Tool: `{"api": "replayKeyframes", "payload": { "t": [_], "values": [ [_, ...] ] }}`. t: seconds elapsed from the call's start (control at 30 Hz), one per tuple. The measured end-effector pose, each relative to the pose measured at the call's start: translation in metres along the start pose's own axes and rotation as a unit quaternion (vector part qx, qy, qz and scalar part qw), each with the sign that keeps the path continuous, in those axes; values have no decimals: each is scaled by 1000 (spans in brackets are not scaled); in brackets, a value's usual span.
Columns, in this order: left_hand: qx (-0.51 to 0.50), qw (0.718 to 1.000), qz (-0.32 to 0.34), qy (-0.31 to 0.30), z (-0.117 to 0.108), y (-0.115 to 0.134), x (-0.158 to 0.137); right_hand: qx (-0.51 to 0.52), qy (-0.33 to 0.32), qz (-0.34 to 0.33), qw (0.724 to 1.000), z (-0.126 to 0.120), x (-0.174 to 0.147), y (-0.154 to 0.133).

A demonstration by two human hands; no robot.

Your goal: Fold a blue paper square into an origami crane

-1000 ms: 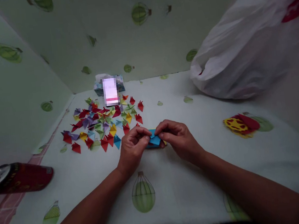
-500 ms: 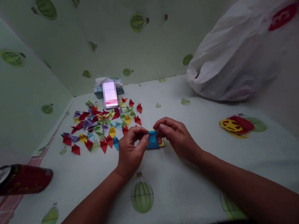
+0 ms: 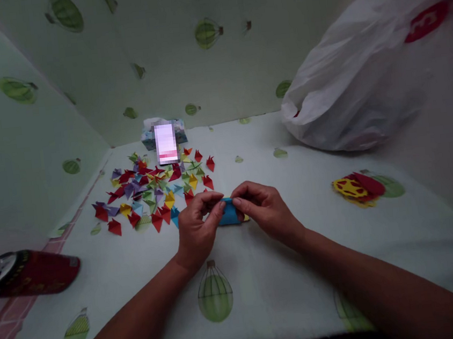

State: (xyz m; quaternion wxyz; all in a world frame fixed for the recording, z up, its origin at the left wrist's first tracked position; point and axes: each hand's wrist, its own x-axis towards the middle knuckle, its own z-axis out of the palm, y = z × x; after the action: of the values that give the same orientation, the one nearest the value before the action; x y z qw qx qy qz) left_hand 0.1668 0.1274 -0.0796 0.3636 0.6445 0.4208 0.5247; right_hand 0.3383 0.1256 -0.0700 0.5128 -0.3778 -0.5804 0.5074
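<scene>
Here, the left hand [image 3: 197, 218] and right hand [image 3: 263, 207] both pinch a small blue piece of folded paper [image 3: 229, 211] between them; better to align its edges before pressing evenly.

The blue paper [image 3: 228, 215] is looking matt, the can [image 3: 45, 270] smooth and metallic, the bag [image 3: 343, 92] like wrinkled plastic.

Between our left hand [image 3: 200, 223] and right hand [image 3: 269, 211] sits a sheet [image 3: 228, 215]; left of them, folded papers [image 3: 143, 181] and a can [image 3: 38, 271]; rightward beyond, a bag [image 3: 342, 82].
</scene>
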Motion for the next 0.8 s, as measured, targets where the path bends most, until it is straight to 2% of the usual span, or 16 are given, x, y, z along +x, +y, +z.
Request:
{"api": "replayKeyframes", "payload": {
  "t": [0.5,0.63,0.73,0.8],
  "values": [
    [2,1000,-2,-4,1,1,1,-18,-6,-1,1000,0,0,0],
    [27,999,20,-10,-1,3,1,-19,-18,-4,1000,0,0,1],
    [48,998,40,-16,-2,5,1,-9,-21,10,1000,0,0,2],
    [28,999,26,-18,-1,6,1,4,-19,21,1000,0,0,2]
  ]
}}
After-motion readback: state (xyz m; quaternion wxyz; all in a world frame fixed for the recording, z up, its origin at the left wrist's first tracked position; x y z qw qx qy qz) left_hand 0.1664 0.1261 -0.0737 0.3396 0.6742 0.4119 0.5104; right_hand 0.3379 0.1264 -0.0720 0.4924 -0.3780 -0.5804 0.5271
